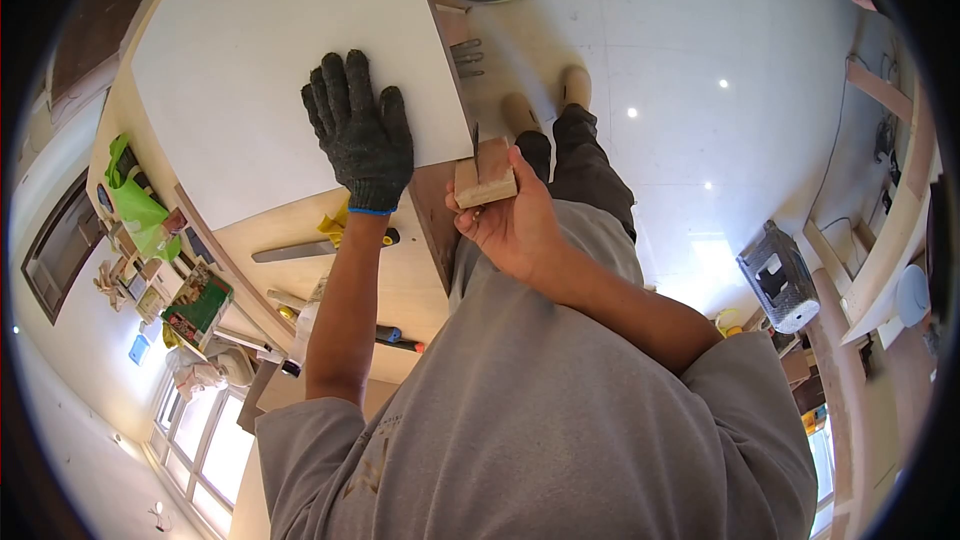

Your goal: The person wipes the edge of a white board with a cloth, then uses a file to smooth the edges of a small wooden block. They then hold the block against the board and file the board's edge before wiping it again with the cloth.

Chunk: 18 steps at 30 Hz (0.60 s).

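Wooden block [492,183] beside the white board [240,90], clasped in the right hand's [525,228] grip.
Likely light, stiff; take its sides. Left hand [368,148] spreads flat, empty, on the board.

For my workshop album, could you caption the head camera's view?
Gloved left hand flat on a white board, bare right hand holding a wooden block near the board's edge.
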Motion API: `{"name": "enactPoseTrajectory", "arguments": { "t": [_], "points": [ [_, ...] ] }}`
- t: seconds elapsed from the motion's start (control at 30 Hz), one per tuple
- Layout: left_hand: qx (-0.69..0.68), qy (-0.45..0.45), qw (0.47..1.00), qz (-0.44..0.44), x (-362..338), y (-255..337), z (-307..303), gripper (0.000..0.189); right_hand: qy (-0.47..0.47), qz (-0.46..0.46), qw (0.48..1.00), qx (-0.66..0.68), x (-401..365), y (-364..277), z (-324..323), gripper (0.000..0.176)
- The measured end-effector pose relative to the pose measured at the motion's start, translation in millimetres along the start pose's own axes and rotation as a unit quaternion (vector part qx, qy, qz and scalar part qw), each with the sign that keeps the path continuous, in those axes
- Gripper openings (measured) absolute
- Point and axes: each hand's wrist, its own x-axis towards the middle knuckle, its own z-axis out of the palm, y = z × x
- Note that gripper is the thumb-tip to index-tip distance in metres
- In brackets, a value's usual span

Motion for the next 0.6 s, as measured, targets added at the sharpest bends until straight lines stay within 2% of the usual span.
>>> {"name": "enactPoseTrajectory", "arguments": {
  "t": [0.13,0.33,0.43,0.53,0.6],
  "points": [
    [0.0,0.002,1.0,0.003,0,-1,0,0.053,0.049,-0.024,0.998,-0.019,8,-2,3,0.06],
    [-0.017,-0.005,1.0,0.009,-1,-5,0,0.056,-0.01,-0.01,1.0,-0.015,29,-14,-16,0.059],
    [-0.009,-0.005,1.0,-0.001,2,1,-5,0.053,0.064,-0.06,0.991,-0.097,47,-32,-24,0.051],
    [0.001,-0.014,1.0,-0.012,2,1,-6,0.053,0.006,-0.148,0.961,-0.234,46,-49,-49,0.053],
    [0.004,-0.011,1.0,-0.008,1,0,-6,0.053,-0.016,-0.245,0.898,-0.364,39,-57,-63,0.062]
  ]
}}
